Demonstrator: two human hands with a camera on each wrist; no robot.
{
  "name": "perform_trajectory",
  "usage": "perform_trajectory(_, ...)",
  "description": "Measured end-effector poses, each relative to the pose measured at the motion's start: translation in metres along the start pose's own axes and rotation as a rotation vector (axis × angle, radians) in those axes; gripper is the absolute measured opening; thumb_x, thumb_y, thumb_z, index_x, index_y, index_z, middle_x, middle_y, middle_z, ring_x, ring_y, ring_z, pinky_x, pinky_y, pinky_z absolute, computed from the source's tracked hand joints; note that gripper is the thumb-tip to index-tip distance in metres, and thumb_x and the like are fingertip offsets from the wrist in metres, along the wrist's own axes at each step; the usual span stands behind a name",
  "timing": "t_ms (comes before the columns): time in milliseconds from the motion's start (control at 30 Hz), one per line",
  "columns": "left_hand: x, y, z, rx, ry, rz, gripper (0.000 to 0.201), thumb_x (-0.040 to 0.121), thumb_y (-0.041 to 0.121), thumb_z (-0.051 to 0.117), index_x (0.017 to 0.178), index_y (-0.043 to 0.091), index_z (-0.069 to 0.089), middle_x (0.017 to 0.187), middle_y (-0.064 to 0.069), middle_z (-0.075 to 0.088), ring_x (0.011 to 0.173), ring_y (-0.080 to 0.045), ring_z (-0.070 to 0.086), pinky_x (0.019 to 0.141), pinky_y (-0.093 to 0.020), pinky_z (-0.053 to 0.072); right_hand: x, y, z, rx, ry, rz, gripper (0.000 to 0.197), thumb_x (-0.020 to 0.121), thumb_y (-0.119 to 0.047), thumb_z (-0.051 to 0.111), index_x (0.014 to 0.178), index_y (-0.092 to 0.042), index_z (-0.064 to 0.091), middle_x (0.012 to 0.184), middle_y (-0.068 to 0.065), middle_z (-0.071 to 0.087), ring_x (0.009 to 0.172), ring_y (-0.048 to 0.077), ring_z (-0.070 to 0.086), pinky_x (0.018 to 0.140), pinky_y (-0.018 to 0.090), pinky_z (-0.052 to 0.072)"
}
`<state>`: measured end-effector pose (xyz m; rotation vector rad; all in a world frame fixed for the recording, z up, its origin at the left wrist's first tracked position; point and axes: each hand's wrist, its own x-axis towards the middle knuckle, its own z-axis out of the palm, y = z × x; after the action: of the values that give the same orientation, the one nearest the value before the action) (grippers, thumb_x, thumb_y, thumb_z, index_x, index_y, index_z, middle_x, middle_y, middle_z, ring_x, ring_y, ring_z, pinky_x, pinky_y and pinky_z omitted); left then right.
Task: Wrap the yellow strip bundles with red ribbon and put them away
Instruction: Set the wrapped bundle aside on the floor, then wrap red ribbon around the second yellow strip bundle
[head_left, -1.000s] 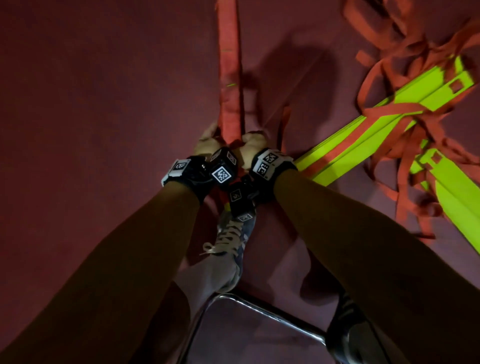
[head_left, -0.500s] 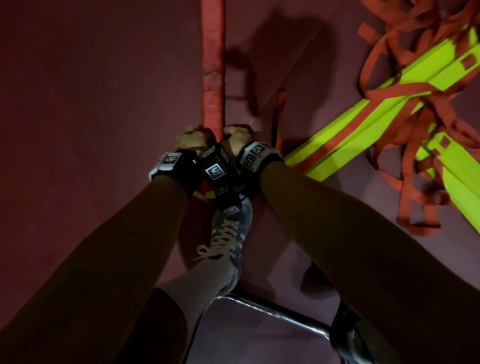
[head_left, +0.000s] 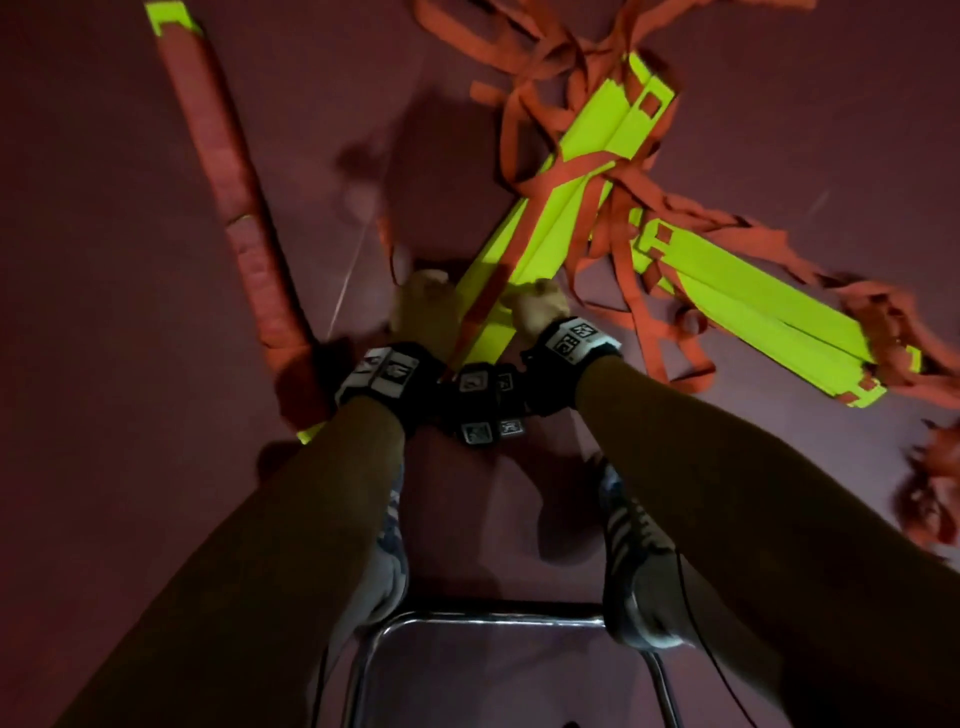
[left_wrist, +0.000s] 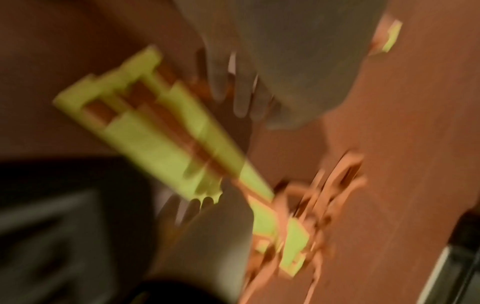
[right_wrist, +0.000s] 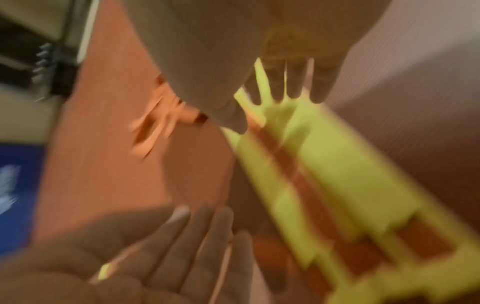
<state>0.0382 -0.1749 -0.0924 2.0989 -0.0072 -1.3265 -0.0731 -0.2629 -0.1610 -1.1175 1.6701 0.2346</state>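
Bundles of yellow strips lie on the dark red floor (head_left: 104, 270). At the left, the wrapped bundle (head_left: 244, 218) is covered in red along most of its length, with a yellow tip bare at each end. Its long axis runs from the near centre-left away to the far left. Just right of its near end is the left hand (head_left: 421, 309), beside the near end of the middle yellow bundle (head_left: 600, 127). In the blurred right wrist view its palm is spread and its fingers (right_wrist: 207, 232) are straight, holding nothing. The middle yellow bundle lies flat and points from between the wrists away to the far right, with its notched end farthest. One red strip runs lengthwise along it and others cross it midway. The right hand (head_left: 537, 312) is at that bundle's right edge with its fingers (right_wrist: 296, 82) straight and spread over the yellow, not curled round it. Loose red ribbon (head_left: 511, 135) tangles over the far ends. Farther right, the right yellow bundle (head_left: 753, 291) slants from the centre toward the near right. A chrome chair frame (head_left: 493, 616) stands nearest, between two shoes.
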Motion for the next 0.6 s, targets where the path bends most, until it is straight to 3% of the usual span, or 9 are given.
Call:
perform_trajectory(67,0.007,-0.011,0.023,-0.027,-0.092,0.0,0.038,0.086,0.015,0.064,0.124,0.008,0.062,0.121,-0.013,0.066,0.112,-0.028,0.062,0.102,-0.039,0.05,0.008,0.013,-0.008,0.12,-0.005,0.056,0.051,0.074,-0.026,0.074,0.119,-0.007,0.059,0.111,0.013,0.066,0.096,0.033,0.067,0.075,0.043,0.061)
perform_trajectory(100,0.007,-0.013,0.03,0.025,-0.132,0.012,0.045,0.089,0.009,0.065,0.134,0.005,0.058,0.128,-0.01,0.063,0.117,-0.026,0.06,0.104,-0.036,0.047,0.01,0.018,-0.01,0.16,-0.014,0.065,0.054,0.069,-0.028,0.075,0.117,-0.007,0.059,0.111,0.016,0.065,0.094,0.034,0.067,0.077,0.05,0.061)
perform_trajectory(200,0.016,-0.022,0.041,0.038,-0.244,-0.008,0.071,0.078,0.016,0.073,0.145,0.015,0.049,0.134,-0.005,0.06,0.122,-0.025,0.059,0.105,-0.04,0.048,0.029,0.038,-0.004,0.223,-0.052,0.044,0.067,0.056,-0.034,0.077,0.113,-0.003,0.057,0.107,0.021,0.064,0.091,0.038,0.068,0.074,0.055,0.061)
perform_trajectory(267,0.027,-0.026,0.045,0.034,-0.256,-0.02,0.061,0.065,0.023,0.073,0.124,0.021,0.057,0.114,-0.003,0.064,0.107,-0.023,0.061,0.1,-0.039,0.05,0.04,0.044,0.001,0.259,-0.063,0.059,0.078,0.044,-0.04,0.078,0.109,-0.001,0.061,0.101,0.023,0.069,0.088,0.041,0.071,0.072,0.058,0.061)
perform_trajectory(300,0.031,-0.026,0.045,0.049,-0.265,-0.034,0.053,0.062,0.026,0.07,0.113,0.02,0.057,0.107,-0.003,0.063,0.101,-0.022,0.06,0.097,-0.039,0.05,0.042,0.044,0.002,0.275,-0.079,0.056,0.074,0.045,-0.04,0.08,0.105,0.001,0.065,0.097,0.025,0.071,0.085,0.042,0.072,0.072,0.06,0.061)
perform_trajectory(400,0.031,-0.019,0.043,0.088,-0.287,-0.139,0.052,0.063,0.038,0.061,0.11,0.016,0.052,0.107,-0.008,0.06,0.097,-0.022,0.059,0.098,-0.042,0.051,0.024,0.028,0.001,0.394,-0.101,0.055,0.038,0.073,-0.032,0.083,0.093,-0.002,0.072,0.083,0.02,0.073,0.076,0.038,0.072,0.074,0.057,0.061)
perform_trajectory(467,0.026,-0.01,0.04,0.095,-0.349,-0.16,0.032,0.066,0.038,0.06,0.091,0.017,0.058,0.086,0.0,0.066,0.079,-0.014,0.063,0.084,-0.031,0.055,0.018,0.025,0.004,0.405,-0.15,0.053,0.013,0.083,-0.027,0.081,0.085,-0.016,0.075,0.082,0.012,0.075,0.078,0.034,0.073,0.077,0.05,0.06)
perform_trajectory(533,0.026,-0.01,0.038,0.11,-0.387,-0.17,0.011,0.077,0.03,0.066,0.073,0.022,0.06,0.056,0.01,0.065,0.057,-0.003,0.062,0.064,-0.02,0.053,0.017,0.022,0.007,0.378,-0.163,0.058,0.016,0.079,-0.033,0.083,0.078,-0.018,0.076,0.085,0.008,0.077,0.083,0.032,0.074,0.078,0.048,0.061)
perform_trajectory(600,0.029,-0.018,0.034,0.11,-0.329,-0.169,0.033,0.083,0.024,0.069,0.051,0.02,0.065,0.045,0.009,0.06,0.051,-0.01,0.058,0.061,-0.027,0.047,0.017,0.021,0.009,0.33,-0.149,0.047,0.011,0.08,-0.027,0.08,0.079,-0.017,0.074,0.082,0.003,0.075,0.079,0.027,0.072,0.078,0.044,0.06)
